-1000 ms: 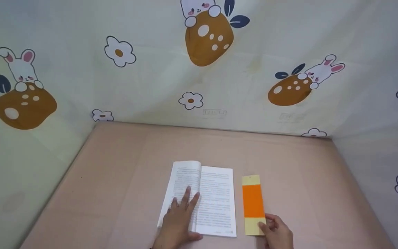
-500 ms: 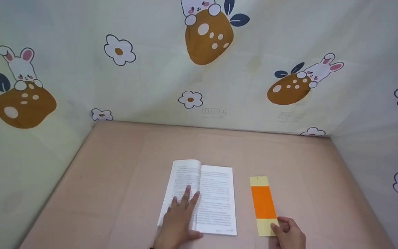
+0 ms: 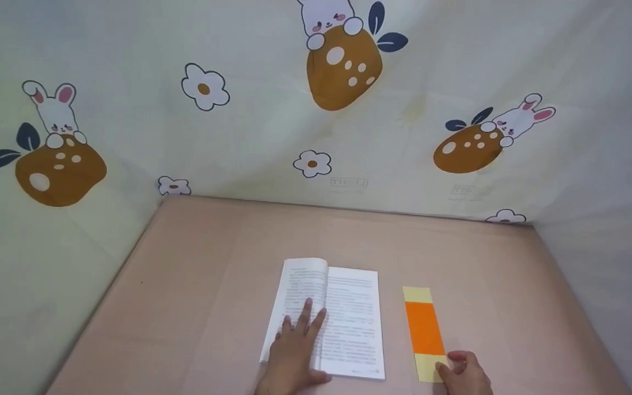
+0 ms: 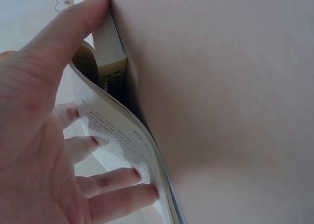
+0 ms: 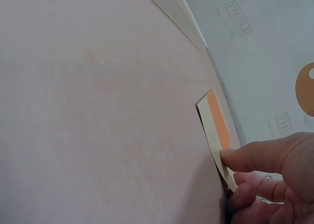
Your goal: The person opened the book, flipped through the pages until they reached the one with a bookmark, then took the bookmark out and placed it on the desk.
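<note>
An open book (image 3: 351, 329) lies on the table, its left-hand pages bulging up near the spine. My left hand (image 3: 294, 351) rests on the left page with fingers spread. In the left wrist view, its fingertips press the printed page (image 4: 122, 140) while the thumb reaches to the book's lower edge (image 4: 110, 44). To the right of the book is a long pale-yellow bookmark (image 3: 424, 329) with an orange middle band. My right hand (image 3: 467, 374) pinches its lower right corner between thumb and fingers; the right wrist view shows the bookmark (image 5: 216, 123) close over the table.
The table (image 3: 212, 285) has a smooth pinkish-beige cover. Pale cloth walls (image 3: 250, 126) printed with bunnies, brown fruit and flowers enclose it at the back and both sides. A strip of table separates book and bookmark.
My right hand has shifted the bookmark rightward, away from the book, and it leans a little more. The left hand keeps its place on the page. The head view has moved slightly.
</note>
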Action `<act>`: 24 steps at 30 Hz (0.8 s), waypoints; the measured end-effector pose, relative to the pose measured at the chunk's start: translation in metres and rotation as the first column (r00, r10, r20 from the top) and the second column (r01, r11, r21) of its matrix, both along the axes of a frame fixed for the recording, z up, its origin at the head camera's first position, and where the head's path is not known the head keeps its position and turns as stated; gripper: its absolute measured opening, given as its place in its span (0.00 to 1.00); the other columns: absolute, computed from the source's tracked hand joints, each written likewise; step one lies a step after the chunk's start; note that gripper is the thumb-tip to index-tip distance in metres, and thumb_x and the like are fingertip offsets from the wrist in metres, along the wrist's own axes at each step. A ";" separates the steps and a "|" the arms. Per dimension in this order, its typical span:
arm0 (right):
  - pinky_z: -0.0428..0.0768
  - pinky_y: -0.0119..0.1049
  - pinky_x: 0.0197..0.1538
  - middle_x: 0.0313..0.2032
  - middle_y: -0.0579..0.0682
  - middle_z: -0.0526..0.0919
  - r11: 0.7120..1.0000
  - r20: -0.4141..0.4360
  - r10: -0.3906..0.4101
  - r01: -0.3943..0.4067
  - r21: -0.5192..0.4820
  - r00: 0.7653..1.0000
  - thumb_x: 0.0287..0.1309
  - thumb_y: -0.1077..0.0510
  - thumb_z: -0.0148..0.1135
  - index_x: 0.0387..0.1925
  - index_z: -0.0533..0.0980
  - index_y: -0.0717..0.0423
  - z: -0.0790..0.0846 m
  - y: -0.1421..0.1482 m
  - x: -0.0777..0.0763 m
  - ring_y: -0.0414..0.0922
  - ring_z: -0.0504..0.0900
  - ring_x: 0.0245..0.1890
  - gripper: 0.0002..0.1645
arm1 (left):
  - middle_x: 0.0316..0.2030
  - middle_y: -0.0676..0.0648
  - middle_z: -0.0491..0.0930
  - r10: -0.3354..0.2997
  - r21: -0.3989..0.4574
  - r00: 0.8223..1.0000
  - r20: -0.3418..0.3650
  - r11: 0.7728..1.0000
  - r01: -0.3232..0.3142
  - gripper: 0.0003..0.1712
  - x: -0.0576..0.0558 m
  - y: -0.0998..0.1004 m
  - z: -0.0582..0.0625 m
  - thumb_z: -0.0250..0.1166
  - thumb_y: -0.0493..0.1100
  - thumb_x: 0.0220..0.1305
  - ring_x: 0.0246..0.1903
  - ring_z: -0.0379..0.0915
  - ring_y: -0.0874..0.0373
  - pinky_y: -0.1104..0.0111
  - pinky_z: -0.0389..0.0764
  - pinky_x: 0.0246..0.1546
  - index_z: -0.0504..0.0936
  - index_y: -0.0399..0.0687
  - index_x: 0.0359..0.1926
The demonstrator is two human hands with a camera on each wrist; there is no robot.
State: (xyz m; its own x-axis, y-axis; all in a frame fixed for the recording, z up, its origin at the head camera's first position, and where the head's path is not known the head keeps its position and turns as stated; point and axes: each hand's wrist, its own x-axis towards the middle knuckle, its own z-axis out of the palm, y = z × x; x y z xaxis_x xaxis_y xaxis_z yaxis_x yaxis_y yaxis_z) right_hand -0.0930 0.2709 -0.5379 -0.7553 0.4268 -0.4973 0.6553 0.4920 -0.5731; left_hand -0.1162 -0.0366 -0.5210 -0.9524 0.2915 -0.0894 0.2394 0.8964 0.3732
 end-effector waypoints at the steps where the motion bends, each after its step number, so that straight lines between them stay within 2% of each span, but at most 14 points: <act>1: 0.70 0.33 0.29 0.32 0.55 0.72 1.000 0.011 0.012 -0.012 -0.007 1.000 0.57 0.56 0.60 0.54 0.62 0.65 -0.001 0.002 0.000 0.45 0.71 0.28 0.28 | 0.72 0.42 0.48 -0.006 -0.009 1.000 -0.007 1.000 0.006 0.66 0.001 0.001 -0.001 0.76 0.64 0.28 0.59 0.57 0.24 0.38 0.72 0.48 0.55 0.57 0.70; 4: 0.71 0.32 0.29 0.32 0.56 0.73 0.999 0.026 0.042 -0.041 -0.025 0.999 0.57 0.56 0.60 0.54 0.61 0.66 -0.002 0.005 0.000 0.45 0.72 0.28 0.28 | 0.72 0.41 0.49 -0.013 -0.029 1.000 -0.026 1.000 0.012 0.65 0.004 0.001 -0.002 0.75 0.65 0.28 0.58 0.58 0.25 0.39 0.73 0.47 0.55 0.57 0.70; 6: 0.71 0.32 0.29 0.33 0.56 0.73 0.998 0.031 0.045 -0.044 -0.035 0.998 0.58 0.56 0.60 0.54 0.61 0.66 -0.002 0.006 -0.001 0.45 0.72 0.29 0.29 | 0.72 0.42 0.48 -0.002 -0.016 1.000 -0.013 1.000 0.002 0.65 0.004 0.001 -0.001 0.75 0.64 0.28 0.59 0.57 0.24 0.38 0.72 0.48 0.55 0.57 0.70; 13: 0.69 0.35 0.32 0.33 0.56 0.72 1.000 0.047 0.030 -0.030 0.004 0.998 0.57 0.56 0.61 0.54 0.61 0.66 0.004 0.002 -0.007 0.47 0.70 0.31 0.29 | 0.72 0.43 0.46 0.016 -0.016 1.000 0.008 1.000 -0.015 0.67 -0.001 0.002 0.002 0.76 0.64 0.27 0.60 0.55 0.24 0.37 0.70 0.49 0.54 0.58 0.71; 20: 0.69 0.37 0.34 0.33 0.57 0.70 0.999 0.088 0.018 -0.022 0.046 0.996 0.56 0.59 0.62 0.53 0.61 0.67 0.009 -0.004 -0.012 0.48 0.70 0.31 0.28 | 0.72 0.41 0.46 0.007 0.019 0.999 0.032 1.000 -0.007 0.67 0.002 0.002 0.004 0.73 0.69 0.28 0.61 0.53 0.23 0.35 0.68 0.50 0.54 0.55 0.71; 24: 0.68 0.36 0.33 0.32 0.57 0.69 0.997 0.050 0.029 -0.032 0.064 0.998 0.57 0.59 0.59 0.54 0.61 0.67 0.017 -0.006 -0.013 0.48 0.69 0.30 0.27 | 0.72 0.40 0.47 0.009 0.039 1.000 0.017 0.999 -0.010 0.64 0.002 0.001 0.007 0.69 0.72 0.32 0.61 0.53 0.23 0.35 0.68 0.50 0.55 0.54 0.71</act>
